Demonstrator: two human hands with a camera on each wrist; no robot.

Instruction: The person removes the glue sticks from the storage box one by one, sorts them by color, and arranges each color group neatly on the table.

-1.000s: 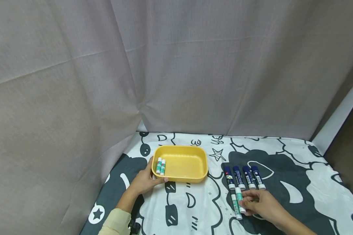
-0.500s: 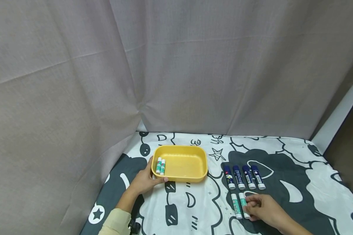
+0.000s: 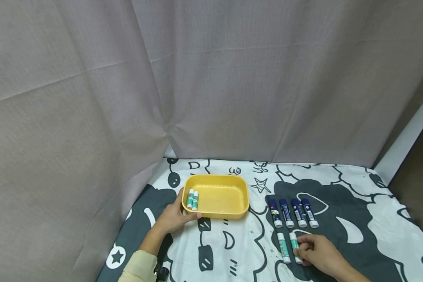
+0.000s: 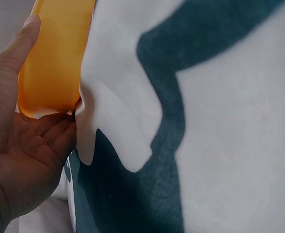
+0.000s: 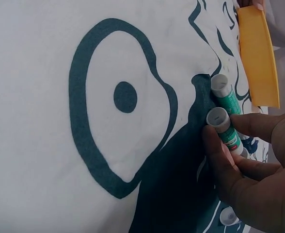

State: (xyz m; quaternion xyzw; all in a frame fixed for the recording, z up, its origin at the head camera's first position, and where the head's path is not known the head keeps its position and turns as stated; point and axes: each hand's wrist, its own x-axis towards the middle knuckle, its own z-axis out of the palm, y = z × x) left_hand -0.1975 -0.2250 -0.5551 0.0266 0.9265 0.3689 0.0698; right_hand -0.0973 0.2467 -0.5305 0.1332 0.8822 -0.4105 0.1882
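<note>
My right hand [image 3: 319,252] pinches a green-and-white glue stick [image 3: 293,242] between thumb and fingers, on the dark part of the cloth. Just left of it lies a second green glue stick [image 3: 283,247]. In the right wrist view the white end of the pinched glue stick [image 5: 218,118] faces the camera. My left hand [image 3: 172,217] holds the near left corner of a yellow tray [image 3: 216,215], thumb along the front side. The left wrist view shows its fingers [image 4: 55,133] bent against the tray's end. Two small green glue sticks [image 3: 190,198] lie at the tray's left end.
Above the green sticks, several dark blue tubes with white ends [image 3: 286,213] lie side by side in a row. A black-and-white patterned cloth [image 3: 239,243] covers the surface. A grey curtain [image 3: 225,98] hangs behind it, and a dark brown panel [image 3: 419,188] stands at the right.
The right hand has brought the green glue stick down from against the blue row and slightly right, leaving a gap beside the other green one. Left hand and tray stay put.
</note>
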